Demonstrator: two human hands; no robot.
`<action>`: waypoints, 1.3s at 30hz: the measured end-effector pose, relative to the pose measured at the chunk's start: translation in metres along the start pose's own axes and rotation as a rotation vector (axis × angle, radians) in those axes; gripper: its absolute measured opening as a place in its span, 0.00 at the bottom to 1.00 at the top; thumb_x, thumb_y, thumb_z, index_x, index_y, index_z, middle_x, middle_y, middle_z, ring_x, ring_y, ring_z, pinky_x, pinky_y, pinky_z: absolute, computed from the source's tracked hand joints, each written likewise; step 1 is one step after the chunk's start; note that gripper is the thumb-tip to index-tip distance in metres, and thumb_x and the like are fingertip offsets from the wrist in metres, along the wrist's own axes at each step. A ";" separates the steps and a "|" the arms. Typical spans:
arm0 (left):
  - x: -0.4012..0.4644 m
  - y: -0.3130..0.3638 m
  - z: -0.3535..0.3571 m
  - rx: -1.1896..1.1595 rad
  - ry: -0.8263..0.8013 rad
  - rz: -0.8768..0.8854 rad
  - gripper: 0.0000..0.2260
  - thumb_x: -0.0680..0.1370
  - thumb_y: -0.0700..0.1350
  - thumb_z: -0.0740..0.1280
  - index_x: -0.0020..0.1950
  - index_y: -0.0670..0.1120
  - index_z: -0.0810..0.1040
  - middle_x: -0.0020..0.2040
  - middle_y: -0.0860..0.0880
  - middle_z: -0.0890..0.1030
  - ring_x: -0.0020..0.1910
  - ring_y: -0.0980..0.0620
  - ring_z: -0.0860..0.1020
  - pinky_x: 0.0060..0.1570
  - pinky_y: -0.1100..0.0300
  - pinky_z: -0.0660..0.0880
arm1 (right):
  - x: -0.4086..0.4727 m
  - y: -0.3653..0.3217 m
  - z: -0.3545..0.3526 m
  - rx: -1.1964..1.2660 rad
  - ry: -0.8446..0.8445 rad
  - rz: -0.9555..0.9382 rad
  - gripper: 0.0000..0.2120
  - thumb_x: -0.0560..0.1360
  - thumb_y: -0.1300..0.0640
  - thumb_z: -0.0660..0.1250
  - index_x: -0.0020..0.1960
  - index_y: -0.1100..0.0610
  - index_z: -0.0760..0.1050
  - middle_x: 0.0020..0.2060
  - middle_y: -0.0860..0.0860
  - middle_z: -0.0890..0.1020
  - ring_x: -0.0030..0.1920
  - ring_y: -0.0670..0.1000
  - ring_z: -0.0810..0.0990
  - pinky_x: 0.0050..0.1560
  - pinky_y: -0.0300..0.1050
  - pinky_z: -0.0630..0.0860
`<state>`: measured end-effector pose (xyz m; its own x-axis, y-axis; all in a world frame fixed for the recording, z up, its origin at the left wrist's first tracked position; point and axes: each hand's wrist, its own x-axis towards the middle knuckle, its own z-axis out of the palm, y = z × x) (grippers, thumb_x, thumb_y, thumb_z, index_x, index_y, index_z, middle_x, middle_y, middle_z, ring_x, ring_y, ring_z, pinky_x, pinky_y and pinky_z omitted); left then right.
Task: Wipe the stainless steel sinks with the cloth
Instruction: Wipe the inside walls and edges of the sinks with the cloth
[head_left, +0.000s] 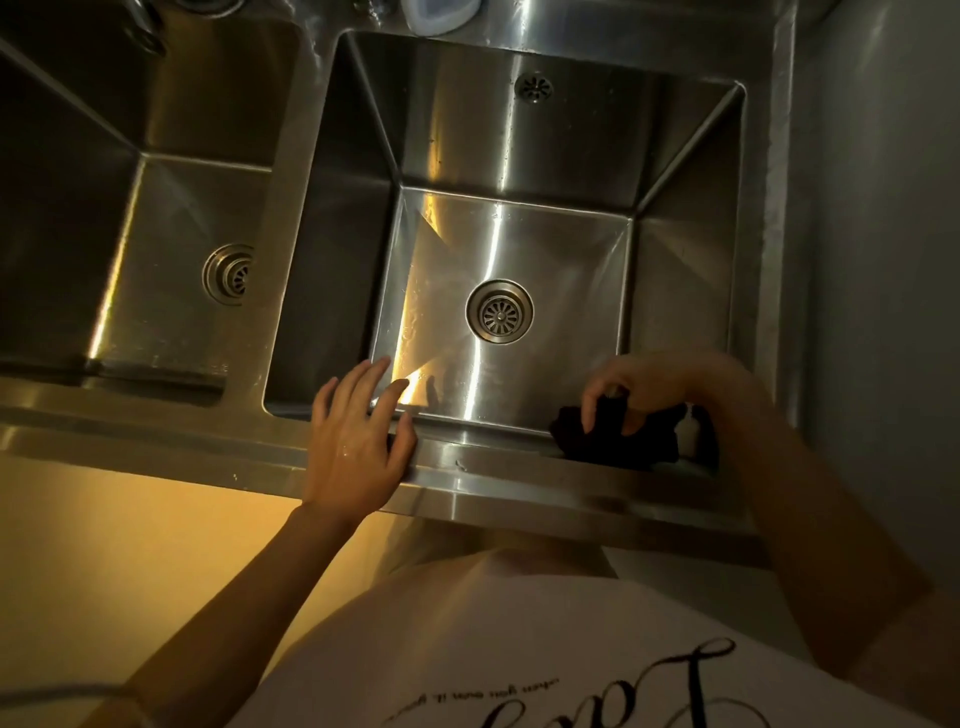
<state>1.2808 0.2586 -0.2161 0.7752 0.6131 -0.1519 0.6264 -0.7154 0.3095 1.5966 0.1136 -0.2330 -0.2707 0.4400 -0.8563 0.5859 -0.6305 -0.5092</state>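
- Down at the near rim of the right-hand square stainless steel sink (519, 156), close to its near right corner, the right hand (670, 389) grips a bunched black cloth (618, 436), fingers curled down into the fabric.
- The black cloth lies on the flat steel front ledge (493, 467), partly over the basin's near edge, touching the metal.
- The left hand (358, 441) rests on the same front ledge near the basin's near left corner, fingers spread and fairly straight, holding nothing; its fingertips reach over the rim.
- A round slotted metal drain (500, 310) sits in the middle of the right basin's floor, and a small round overflow grille (534, 87) is on the far wall.
- The left-hand stainless steel sink (156, 130) lies beyond a steel divider, with its own round drain (231, 274) partly hidden by that divider.
- A pale translucent container (440, 15) stands on the far ledge behind the right basin, cut off by the frame.
- The person's white printed shirt (519, 649) fills the bottom of the view.
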 end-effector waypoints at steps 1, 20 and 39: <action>0.000 -0.001 0.000 -0.001 0.002 0.001 0.21 0.80 0.53 0.53 0.63 0.43 0.77 0.69 0.42 0.73 0.70 0.42 0.69 0.69 0.43 0.61 | 0.010 0.002 0.000 0.004 -0.013 0.020 0.23 0.70 0.66 0.70 0.45 0.35 0.79 0.54 0.40 0.73 0.59 0.52 0.73 0.58 0.51 0.77; -0.001 -0.001 -0.001 0.010 0.011 -0.019 0.21 0.79 0.51 0.54 0.63 0.43 0.78 0.69 0.43 0.73 0.71 0.44 0.67 0.69 0.44 0.61 | 0.125 0.025 0.005 -0.435 -0.171 0.179 0.20 0.73 0.72 0.61 0.62 0.59 0.76 0.63 0.60 0.75 0.63 0.60 0.74 0.60 0.48 0.73; -0.001 -0.006 0.007 0.009 0.060 -0.010 0.21 0.80 0.52 0.53 0.63 0.44 0.77 0.69 0.43 0.72 0.71 0.43 0.67 0.69 0.43 0.60 | -0.060 -0.015 0.018 -0.019 0.125 0.003 0.24 0.73 0.68 0.66 0.45 0.36 0.77 0.60 0.43 0.73 0.59 0.50 0.75 0.59 0.51 0.78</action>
<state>1.2768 0.2601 -0.2246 0.7632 0.6386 -0.0984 0.6347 -0.7122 0.2999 1.5901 0.0858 -0.1757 -0.1726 0.5149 -0.8397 0.6016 -0.6199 -0.5038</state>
